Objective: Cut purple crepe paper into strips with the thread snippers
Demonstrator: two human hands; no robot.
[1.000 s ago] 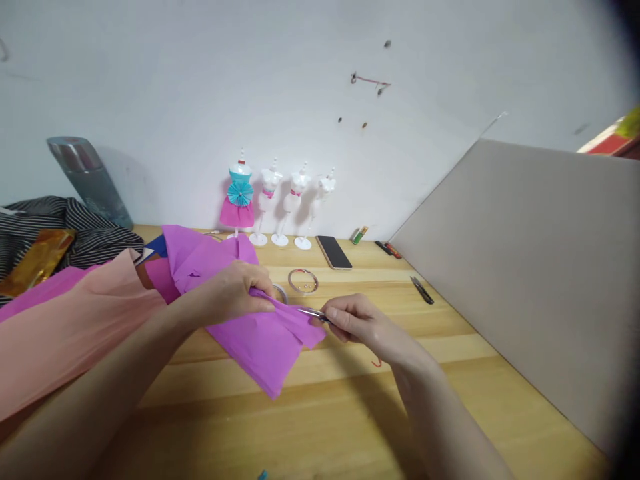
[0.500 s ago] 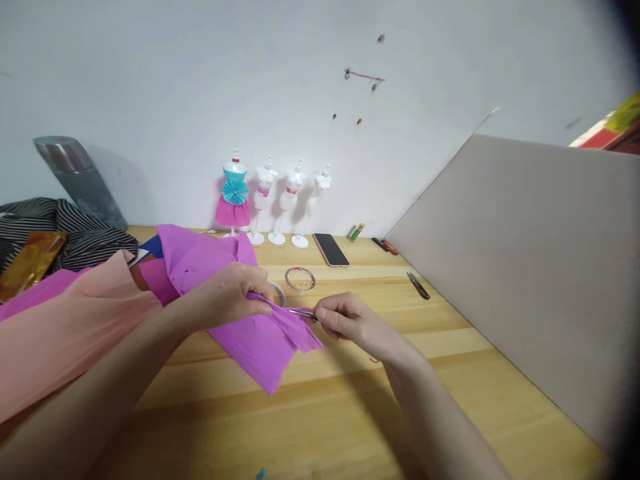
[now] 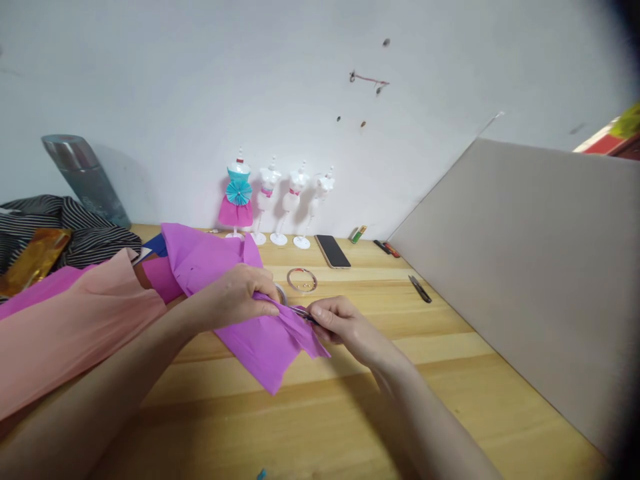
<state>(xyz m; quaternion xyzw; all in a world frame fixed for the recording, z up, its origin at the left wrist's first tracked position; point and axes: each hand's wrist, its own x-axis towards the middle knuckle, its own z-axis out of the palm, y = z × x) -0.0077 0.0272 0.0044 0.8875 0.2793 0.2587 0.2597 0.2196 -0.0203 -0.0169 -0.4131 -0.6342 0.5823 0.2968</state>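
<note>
My left hand [image 3: 247,293] pinches a gathered fold of purple crepe paper [image 3: 265,350], whose lower corner hangs over the wooden tabletop. In my right hand [image 3: 345,325] are small scissors [image 3: 304,313] with slim silver blades and a dark handle, mostly hidden by the fingers. The blades meet the folded paper just right of my left fingertips, where a narrow flap hangs down. Behind my left fingers, a clear ring-shaped roll [image 3: 281,295] is partly covered.
Along the wall stand several small mannequins [image 3: 299,183], one dressed in blue and pink. A phone [image 3: 333,252], a clear ring [image 3: 302,280] and black thread snips [image 3: 420,289] lie on the table [image 3: 350,413]. Peach paper [image 3: 90,320] and a flask [image 3: 87,177] are left; a panel [image 3: 525,267] borders the right.
My right hand has shifted slightly left along the paper with the scissors, blades now further over the fold. The narrow flap hangs a little lower. The view has shifted slightly.
</note>
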